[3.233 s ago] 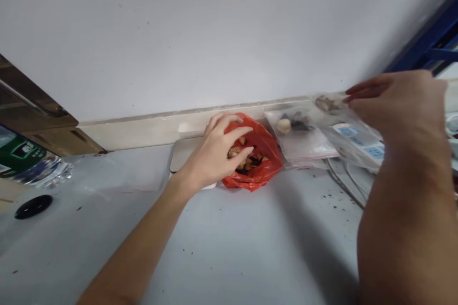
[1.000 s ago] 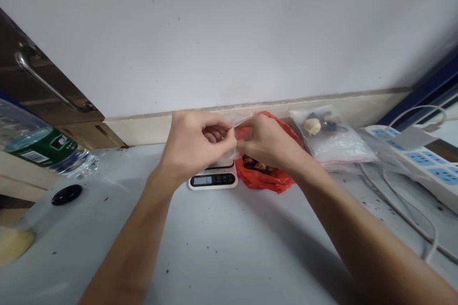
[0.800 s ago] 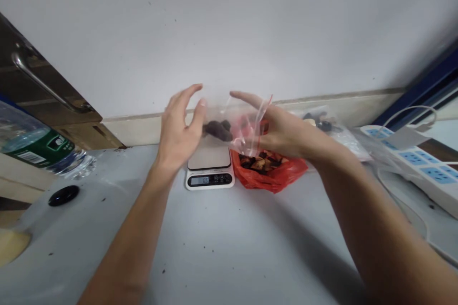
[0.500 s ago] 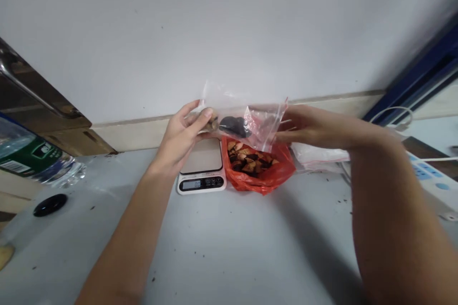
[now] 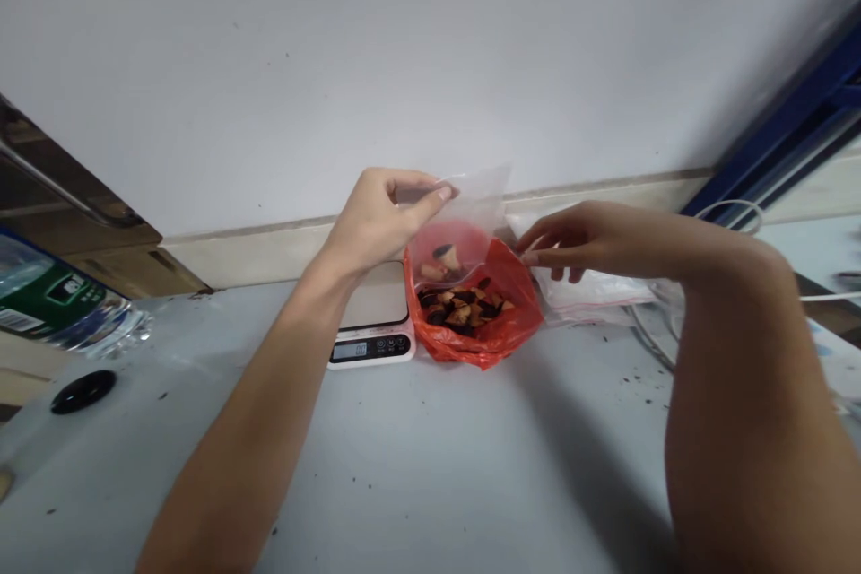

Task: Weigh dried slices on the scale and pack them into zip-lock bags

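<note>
My left hand pinches the upper edge of a clear plastic bag between thumb and fingers. A few tan and dark dried pieces show low in this bag, over the back of an open red plastic bag. More dried brown-and-black pieces fill the red bag; their exact kind is not clear. The thumb and forefinger of my right hand are closed at the red bag's right rim. Left of it stands a white kitchen scale, its display reading 0.0, its plate partly behind my left wrist.
More clear plastic bags lie right of the red bag, beside a white cable. On the left are a water bottle with a green label and a black oval object. A wall rises behind the table.
The clear bag has swung from lying sideways between both hands to hanging down over the red bag. My right hand has left it for the red rim; its pieces now sit lower.
</note>
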A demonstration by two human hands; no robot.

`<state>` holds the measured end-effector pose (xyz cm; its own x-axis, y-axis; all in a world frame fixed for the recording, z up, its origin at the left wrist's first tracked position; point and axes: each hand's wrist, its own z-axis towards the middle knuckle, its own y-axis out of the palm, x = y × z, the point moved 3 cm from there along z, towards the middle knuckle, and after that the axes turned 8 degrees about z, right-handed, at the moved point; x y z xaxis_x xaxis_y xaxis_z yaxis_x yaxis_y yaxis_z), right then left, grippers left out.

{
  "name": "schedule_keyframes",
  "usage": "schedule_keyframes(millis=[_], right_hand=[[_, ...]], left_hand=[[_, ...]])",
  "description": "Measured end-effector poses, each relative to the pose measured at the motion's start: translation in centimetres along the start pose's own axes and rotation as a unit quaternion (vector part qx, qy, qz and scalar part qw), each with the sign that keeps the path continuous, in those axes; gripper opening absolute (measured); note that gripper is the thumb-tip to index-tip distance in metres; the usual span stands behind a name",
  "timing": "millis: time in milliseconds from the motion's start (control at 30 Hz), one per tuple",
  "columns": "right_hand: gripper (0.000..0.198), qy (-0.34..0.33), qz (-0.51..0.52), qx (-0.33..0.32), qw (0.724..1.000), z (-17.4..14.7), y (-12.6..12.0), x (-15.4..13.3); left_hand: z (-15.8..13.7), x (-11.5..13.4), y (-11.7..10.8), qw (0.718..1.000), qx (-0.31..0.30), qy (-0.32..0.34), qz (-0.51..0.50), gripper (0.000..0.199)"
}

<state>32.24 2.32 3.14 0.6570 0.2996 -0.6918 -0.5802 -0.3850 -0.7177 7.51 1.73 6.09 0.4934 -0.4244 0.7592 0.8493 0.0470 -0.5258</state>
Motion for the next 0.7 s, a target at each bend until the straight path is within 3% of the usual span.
schedule_keyframes(millis=[133, 233, 333, 433, 567, 633, 700], right_hand=[[0.051, -0.009, -0.015, 0.065, 0.998, 1.0, 0.4, -0.1], [0.043, -0.034, 0.01, 0.082, 0.996, 1.9, 1.2, -0.6], [0.029, -0.066, 0.123, 0.085, 0.986, 2.7, 2.4, -1.8], [0.028, -0.079, 0.249, 0.132, 0.956, 3.5, 3.8, -3.5], [0.025, -0.112, 0.317, 0.188, 0.923, 4.7, 7.0, -6.7], [0.018, -0.156, 0.284, 0.203, 0.924, 5.5, 9.1, -8.7], [0.01, -0.206, 0.182, 0.229, 0.934, 6.6, 11.5, -11.0]], left_hand=[[-0.1, 0.9, -0.6, 0.999, 0.012, -0.001, -0.035, 0.005], [-0.4, 0.2, -1.3, 0.995, 0.034, 0.0, -0.097, 0.006], [-1.1, -1.7, -2.7, 0.986, 0.066, -0.007, -0.154, 0.013], [-2.4, -4.2, -5.3, 0.978, 0.121, -0.041, -0.166, 0.024], [-4.7, -7.8, -9.4, 0.981, 0.091, -0.16, -0.067, 0.038], [-5.9, -9.7, -11.9, 0.974, 0.098, -0.203, -0.002, 0.029], [-6.9, -11.9, -14.2, 0.961, 0.095, -0.251, 0.065, 0.023]])
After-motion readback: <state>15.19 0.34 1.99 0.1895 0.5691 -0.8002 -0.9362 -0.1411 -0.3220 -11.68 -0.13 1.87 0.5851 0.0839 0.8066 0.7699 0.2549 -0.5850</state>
